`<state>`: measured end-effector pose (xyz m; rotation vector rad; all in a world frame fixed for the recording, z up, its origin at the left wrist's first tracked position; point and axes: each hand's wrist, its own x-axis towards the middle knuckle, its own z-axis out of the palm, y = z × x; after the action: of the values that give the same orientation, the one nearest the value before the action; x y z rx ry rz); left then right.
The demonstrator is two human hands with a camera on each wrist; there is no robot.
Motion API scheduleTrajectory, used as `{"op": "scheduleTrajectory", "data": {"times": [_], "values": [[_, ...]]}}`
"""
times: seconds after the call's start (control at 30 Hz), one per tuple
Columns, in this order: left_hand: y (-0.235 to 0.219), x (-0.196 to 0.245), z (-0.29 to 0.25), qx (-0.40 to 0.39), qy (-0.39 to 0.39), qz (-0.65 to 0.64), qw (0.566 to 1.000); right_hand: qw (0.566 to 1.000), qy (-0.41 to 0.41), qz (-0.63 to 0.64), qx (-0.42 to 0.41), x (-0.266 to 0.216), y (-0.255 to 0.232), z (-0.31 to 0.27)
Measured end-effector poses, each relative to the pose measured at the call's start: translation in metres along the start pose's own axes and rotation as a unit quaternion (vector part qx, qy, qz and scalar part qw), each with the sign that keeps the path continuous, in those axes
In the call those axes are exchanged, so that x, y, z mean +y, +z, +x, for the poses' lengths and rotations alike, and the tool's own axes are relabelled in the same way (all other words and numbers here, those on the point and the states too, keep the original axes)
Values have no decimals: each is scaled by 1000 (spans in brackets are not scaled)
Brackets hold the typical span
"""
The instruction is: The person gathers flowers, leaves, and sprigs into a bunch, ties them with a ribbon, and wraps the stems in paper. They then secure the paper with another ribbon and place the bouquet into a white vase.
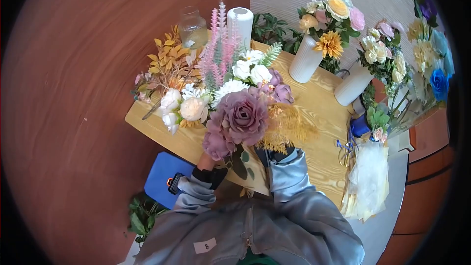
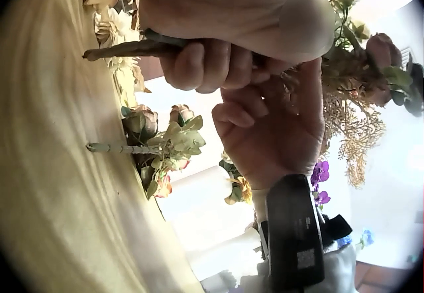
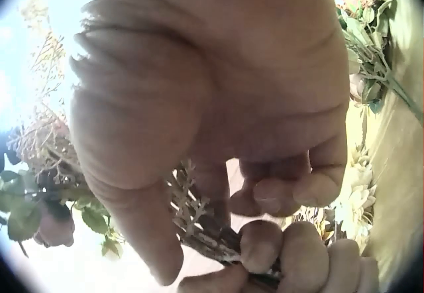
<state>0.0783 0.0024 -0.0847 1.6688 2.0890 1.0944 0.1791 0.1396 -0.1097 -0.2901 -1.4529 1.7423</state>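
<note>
A bouquet of artificial flowers fronted by a large mauve rose (image 1: 243, 115) is held up over the table's near edge. My left hand (image 2: 232, 14) grips its bundled stems (image 2: 126, 50), whose cut end pokes out past the curled fingers. Just above it, my right hand (image 3: 212, 87) curls around the same bundle, with the stems running between thumb and fingers. In the head view the blossoms hide my right hand, and only part of my left hand (image 1: 207, 161) shows. Golden filler (image 1: 282, 125) hangs at the bouquet's right; pink spikes and white blooms overlap it behind.
The wooden table (image 1: 319, 118) carries white vases (image 1: 306, 61) with flowers at the back right. A glass jar (image 1: 193, 32) and a white vase (image 1: 240, 24) stand behind. Loose sprays (image 1: 164, 64) lie left; wrapping sheets (image 1: 368, 181) and scissors (image 1: 344, 154) lie right. A blue box (image 1: 164, 179) is below.
</note>
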Motion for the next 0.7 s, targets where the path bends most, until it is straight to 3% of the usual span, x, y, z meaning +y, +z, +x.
{"op": "scheduleTrajectory", "data": {"times": [0.17, 0.27, 0.37, 0.4, 0.43, 0.47, 0.5, 0.53, 0.57, 0.6, 0.63, 0.67, 0.7], "values": [[-5, -7, -7, 11, -7, 0, 1000, 955, 150, 234, -102, 12, -22, 30], [-12, -9, -4, 14, -9, 1, 1000, 887, 238, 365, -154, 21, -32, 28], [-9, -11, -1, 12, -9, 2, 1000, 791, 315, 487, -194, 31, -47, 10], [-13, -14, 2, 10, -9, 2, 1000, 805, 327, 356, -343, -57, 16, 36], [-12, -12, 7, 9, -9, 2, 1000, 805, 328, 356, -343, -52, 15, 30], [-13, -14, 5, 8, -9, 2, 1000, 909, 248, 201, -270, -38, 10, 19], [-11, -14, -1, 8, -10, 2, 1000, 969, 156, 36, -186, -24, 7, 9], [-12, -9, 24, 9, -10, 2, 1000, 985, 57, -130, -94, -10, 2, 5], [-11, -17, -8, 9, -11, 3, 1000, 985, 57, -130, -97, 6, -4, 6], [-13, -20, -17, 10, -13, 3, 1000, 986, 107, 104, -76, 21, -11, 8], [-12, -19, -14, 12, -14, 3, 1000, 930, 153, 331, -51, 29, -14, 9], [-10, -18, -13, 13, -17, 3, 1000, 992, 36, -92, -81, -3, -1, 5], [-9, -17, -12, 16, -19, 3, 1000, 991, 38, -93, -85, -3, 0, 5]]}}
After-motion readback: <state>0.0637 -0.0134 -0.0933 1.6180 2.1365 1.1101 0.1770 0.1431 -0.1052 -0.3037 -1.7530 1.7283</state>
